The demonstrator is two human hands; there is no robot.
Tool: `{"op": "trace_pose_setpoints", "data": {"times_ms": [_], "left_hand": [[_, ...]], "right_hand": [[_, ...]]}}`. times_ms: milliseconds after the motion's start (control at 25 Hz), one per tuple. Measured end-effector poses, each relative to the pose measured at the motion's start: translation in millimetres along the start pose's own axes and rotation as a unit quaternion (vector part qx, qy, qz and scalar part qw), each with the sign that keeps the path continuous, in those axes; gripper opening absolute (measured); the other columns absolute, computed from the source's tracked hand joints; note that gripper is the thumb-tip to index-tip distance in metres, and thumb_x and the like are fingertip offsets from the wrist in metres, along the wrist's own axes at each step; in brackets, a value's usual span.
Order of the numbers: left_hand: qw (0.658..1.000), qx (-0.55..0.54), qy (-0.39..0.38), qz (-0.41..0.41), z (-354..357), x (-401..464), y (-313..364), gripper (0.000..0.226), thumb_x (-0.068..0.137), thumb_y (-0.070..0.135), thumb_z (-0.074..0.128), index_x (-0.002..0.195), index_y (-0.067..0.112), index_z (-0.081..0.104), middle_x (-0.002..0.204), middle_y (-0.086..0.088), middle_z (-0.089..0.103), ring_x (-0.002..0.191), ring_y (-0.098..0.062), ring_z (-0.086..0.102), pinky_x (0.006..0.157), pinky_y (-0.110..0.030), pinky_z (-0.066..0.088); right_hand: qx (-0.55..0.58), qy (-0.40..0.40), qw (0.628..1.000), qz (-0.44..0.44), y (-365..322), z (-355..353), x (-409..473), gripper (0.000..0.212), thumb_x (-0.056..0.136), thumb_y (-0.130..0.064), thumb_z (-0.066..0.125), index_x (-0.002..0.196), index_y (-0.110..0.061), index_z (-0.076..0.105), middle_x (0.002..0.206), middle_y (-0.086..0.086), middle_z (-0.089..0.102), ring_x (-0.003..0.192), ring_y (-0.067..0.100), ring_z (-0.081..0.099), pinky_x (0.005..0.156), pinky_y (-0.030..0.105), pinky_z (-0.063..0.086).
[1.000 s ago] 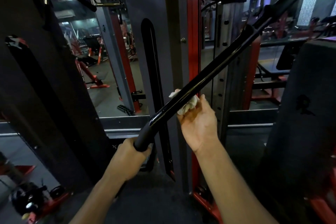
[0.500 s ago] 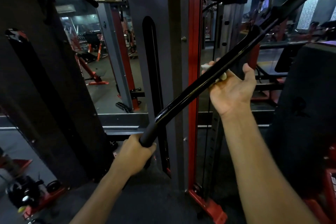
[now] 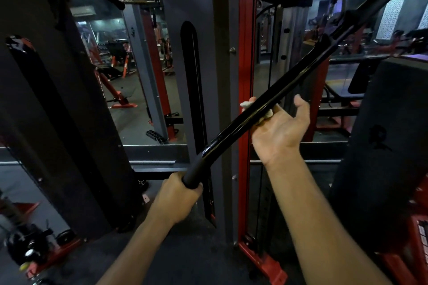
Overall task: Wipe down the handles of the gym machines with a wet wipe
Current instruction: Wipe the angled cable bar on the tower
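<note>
**Wipe on bar, mid-frame**

I see the black pull-down bar [image 3: 273, 109] running diagonally from lower centre to the upper right of the frame. My left hand [image 3: 178, 199] grips its matte rubber end at lower centre, fingers curled tight around it. My right hand [image 3: 278, 132] sits under the glossy shaft at centre-right — fingers wrapped round the bar with the white wet wipe [image 3: 266, 114] pressed against it, thumb sticking up clear of the bar. Wipe shows on both sides of the shaft. Red upright [image 3: 244, 53] stands behind; dark pad [image 3: 389, 136] at right.
</note>
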State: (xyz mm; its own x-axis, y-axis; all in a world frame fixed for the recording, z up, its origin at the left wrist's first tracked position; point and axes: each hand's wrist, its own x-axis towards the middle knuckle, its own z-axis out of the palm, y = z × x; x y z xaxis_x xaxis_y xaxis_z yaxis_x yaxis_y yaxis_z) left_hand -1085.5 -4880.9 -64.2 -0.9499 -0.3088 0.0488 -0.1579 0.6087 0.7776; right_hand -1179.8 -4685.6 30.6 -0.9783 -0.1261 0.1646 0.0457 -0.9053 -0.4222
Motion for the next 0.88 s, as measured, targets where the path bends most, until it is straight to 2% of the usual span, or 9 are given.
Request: {"op": "trace_pose_setpoints", "data": {"times_ms": [160,280,360,440,520,600,720,880], "left_hand": [[1.0,0.009,-0.006,-0.009,0,6,-7,0.019,0.088,0.023,0.072,0.076,0.017,0.059,0.052,0.003,0.055,0.041,-0.005,0.049,0.047,-0.026,0.041],[1.0,0.004,-0.02,0.015,1,6,-10,0.015,0.088,0.018,0.073,0.082,0.02,0.06,0.06,0.003,0.058,0.046,-0.002,0.053,0.048,-0.02,0.042],[0.999,0.016,-0.008,0.046,0,5,-16,0.018,0.086,0.022,0.078,0.089,0.028,0.062,0.068,0.008,0.06,0.056,0.002,0.058,0.053,-0.013,0.041],[0.998,0.014,-0.021,0.058,0,4,-27,0.025,0.084,0.031,0.081,0.101,0.034,0.063,0.075,0.009,0.065,0.066,0.002,0.062,0.06,-0.014,0.045],[0.998,-0.009,-0.04,0.043,3,1,-35,0.02,0.086,0.035,0.081,0.094,0.03,0.064,0.066,0.011,0.064,0.057,-0.002,0.06,0.057,-0.022,0.047],[0.999,-0.013,-0.032,0.032,8,-1,-40,0.019,0.088,0.029,0.079,0.083,0.024,0.061,0.055,0.011,0.056,0.048,-0.002,0.051,0.05,-0.021,0.041],[1.0,-0.014,-0.02,0.009,13,1,-41,0.02,0.09,0.025,0.076,0.08,0.022,0.06,0.053,0.007,0.052,0.045,-0.001,0.049,0.046,-0.018,0.037],[0.999,-0.024,-0.014,-0.02,16,1,-44,0.02,0.09,0.027,0.077,0.083,0.026,0.058,0.056,0.006,0.053,0.042,-0.001,0.051,0.043,-0.018,0.037]], "right_hand": [[-0.019,-0.013,0.999,0.033,40,-5,-21,0.06,0.096,-0.058,0.042,0.125,-0.007,0.056,0.096,0.01,0.063,0.096,0.028,0.059,0.093,0.039,0.049],[-0.031,-0.014,0.998,0.053,58,-11,-35,0.069,0.095,-0.06,0.041,0.135,-0.005,0.057,0.094,0.009,0.067,0.1,0.029,0.063,0.097,0.043,0.05],[-0.011,-0.015,0.999,0.035,48,-11,-26,0.068,0.095,-0.06,0.041,0.131,-0.006,0.059,0.093,0.009,0.067,0.096,0.027,0.064,0.106,0.048,0.047],[0.019,-0.021,1.0,0.005,32,-11,-12,0.059,0.094,-0.06,0.043,0.116,-0.008,0.061,0.094,0.011,0.065,0.094,0.028,0.063,0.113,0.05,0.04],[0.035,-0.033,0.999,-0.002,32,-15,-8,0.054,0.093,-0.06,0.045,0.107,-0.01,0.058,0.096,0.012,0.064,0.098,0.03,0.06,0.115,0.049,0.038],[-0.006,-0.038,0.999,0.016,49,-23,-20,0.06,0.094,-0.062,0.041,0.118,-0.009,0.057,0.105,0.014,0.063,0.105,0.031,0.057,0.107,0.045,0.042],[-0.057,-0.026,0.996,0.065,65,-25,-38,0.067,0.095,-0.063,0.036,0.128,-0.009,0.059,0.106,0.014,0.067,0.1,0.028,0.064,0.095,0.042,0.05],[0.016,-0.014,0.999,0.043,37,-20,-13,0.066,0.094,-0.063,0.043,0.127,-0.006,0.055,0.098,0.017,0.065,0.092,0.031,0.066,0.094,0.045,0.054]]}}
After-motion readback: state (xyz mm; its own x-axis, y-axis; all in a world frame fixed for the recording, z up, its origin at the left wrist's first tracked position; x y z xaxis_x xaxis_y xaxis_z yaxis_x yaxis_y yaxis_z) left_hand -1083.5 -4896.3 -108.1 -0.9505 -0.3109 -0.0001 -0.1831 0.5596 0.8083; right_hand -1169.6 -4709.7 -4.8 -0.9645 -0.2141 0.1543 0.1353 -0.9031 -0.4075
